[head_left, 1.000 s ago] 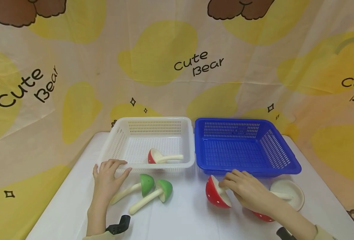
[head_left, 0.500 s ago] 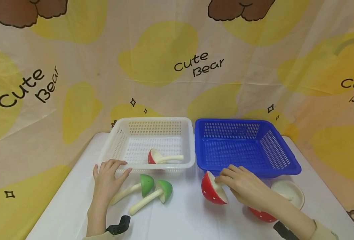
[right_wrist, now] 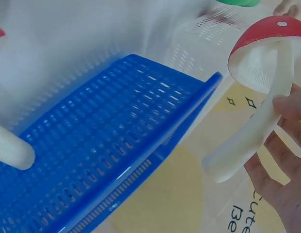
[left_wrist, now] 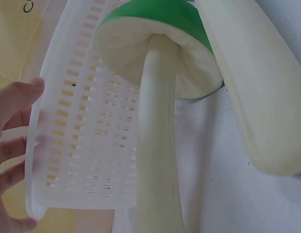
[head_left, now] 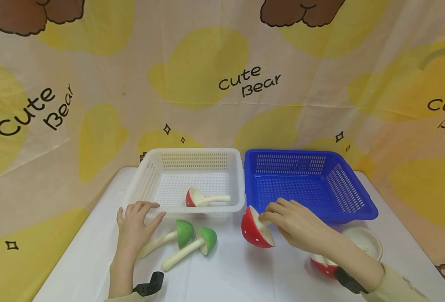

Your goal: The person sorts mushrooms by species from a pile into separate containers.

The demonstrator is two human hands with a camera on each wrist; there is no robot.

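Observation:
My right hand (head_left: 295,220) pinches the cream stem of a red toy mushroom (head_left: 254,230) with white dots, raised over the table in front of the blue basket. In the right wrist view, thumb and fingers close on the stem of this mushroom (right_wrist: 247,131), its cap up. My left hand (head_left: 135,226) rests at the front left rim of the white basket (head_left: 203,208), fingers spread and relaxed. Beside it, two green toy mushrooms (head_left: 185,232) (head_left: 207,240) lie on the table; the left wrist view shows one green cap (left_wrist: 160,19) close up.
A red toy mushroom (head_left: 191,198) lies inside the white basket. The blue basket (head_left: 294,193) adjoins it on the right. Under and beyond my right forearm lie another red mushroom (head_left: 324,267) and a round cream cap (head_left: 373,243), underside up. A printed cloth (head_left: 207,84) hangs behind.
My right hand has carried the red mushroom left and slightly up, toward the gap between the baskets. The left hand has stayed still at the white rim.

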